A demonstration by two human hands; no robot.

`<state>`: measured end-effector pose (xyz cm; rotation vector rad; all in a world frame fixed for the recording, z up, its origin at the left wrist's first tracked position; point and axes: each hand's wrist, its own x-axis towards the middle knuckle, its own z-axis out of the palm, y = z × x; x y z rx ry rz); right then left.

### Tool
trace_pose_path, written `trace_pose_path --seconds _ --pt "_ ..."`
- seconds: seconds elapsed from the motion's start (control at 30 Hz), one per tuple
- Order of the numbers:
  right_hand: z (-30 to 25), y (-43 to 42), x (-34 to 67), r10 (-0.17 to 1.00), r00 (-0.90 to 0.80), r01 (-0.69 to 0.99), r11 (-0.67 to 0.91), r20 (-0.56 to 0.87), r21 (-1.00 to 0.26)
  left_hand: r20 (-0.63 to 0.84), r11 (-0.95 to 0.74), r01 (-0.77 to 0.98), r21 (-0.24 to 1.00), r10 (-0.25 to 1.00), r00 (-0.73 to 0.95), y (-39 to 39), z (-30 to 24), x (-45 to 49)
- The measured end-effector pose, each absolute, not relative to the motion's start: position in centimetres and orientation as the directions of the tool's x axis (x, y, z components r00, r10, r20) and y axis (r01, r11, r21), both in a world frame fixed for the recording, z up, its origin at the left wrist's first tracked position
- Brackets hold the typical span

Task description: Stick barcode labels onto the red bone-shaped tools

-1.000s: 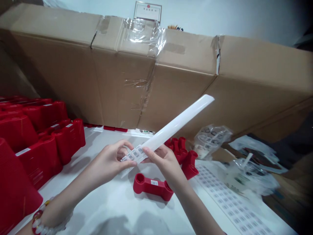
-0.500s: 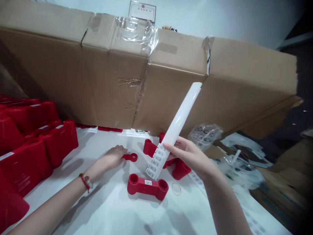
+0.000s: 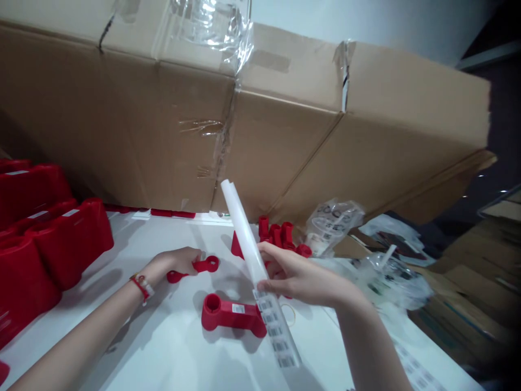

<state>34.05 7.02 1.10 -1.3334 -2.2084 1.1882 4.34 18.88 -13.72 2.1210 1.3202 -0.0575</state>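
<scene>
My left hand [image 3: 184,261] is closed around the middle of a flat red plastic piece [image 3: 211,264] with a ringed end, held low over the white table. In my right hand [image 3: 295,274] is a rolled white sheet of barcode labels [image 3: 245,233], pinched between thumb and fingers, its printed end slanting down toward me. Just below the hands a red two-tube plastic part [image 3: 228,321] lies on the table with a white label on its web. The label sheet partly covers that part's right end. More red parts [image 3: 277,234] lie behind my right hand, some hidden by it.
Stacked red parts [image 3: 77,239] fill the left side. A long cardboard box [image 3: 163,136] walls off the back. Clear plastic bags [image 3: 334,225] sit at the right, with a rubber band [image 3: 288,315] near my right hand and label sheets [image 3: 415,366] at the right edge.
The label sheet has swung from leaning right to leaning left, its printed end now lower and nearer me. My left hand keeps the red piece, more of which now shows. The view has shifted slightly.
</scene>
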Motion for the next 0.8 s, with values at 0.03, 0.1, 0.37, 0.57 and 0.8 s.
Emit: trace_pose_path --seconds 0.03,0.1,0.37,0.57,0.8 --pt "0.9 7.0 34.0 0.842 -0.524 0.584 0.242 -0.132 -0.775 -0.358 -0.289 0.808 0.513 0.784 0.508 18.8 -13.7 4.2" --pt "0.6 7.0 34.0 0.845 -0.529 0.542 0.264 -0.08 -0.798 -0.361 -0.27 0.777 0.569 0.767 0.531 18.6 -13.6 4.0" --pt "0.1 7.2 33.2 0.851 -0.52 0.494 0.233 -0.07 -0.837 -0.255 -0.164 0.501 0.85 0.704 0.663 14.2 -8.4 3.4" --pt "-0.3 6.9 31.4 0.788 -0.614 0.418 0.289 -0.034 -0.861 -0.246 -0.043 0.338 0.94 0.602 0.76 8.9 -3.0 3.3" --pt "0.2 5.1 28.7 0.765 -0.643 0.315 0.286 0.018 -0.905 -0.302 -0.008 0.419 0.908 0.681 0.667 6.1 -1.4 3.4"
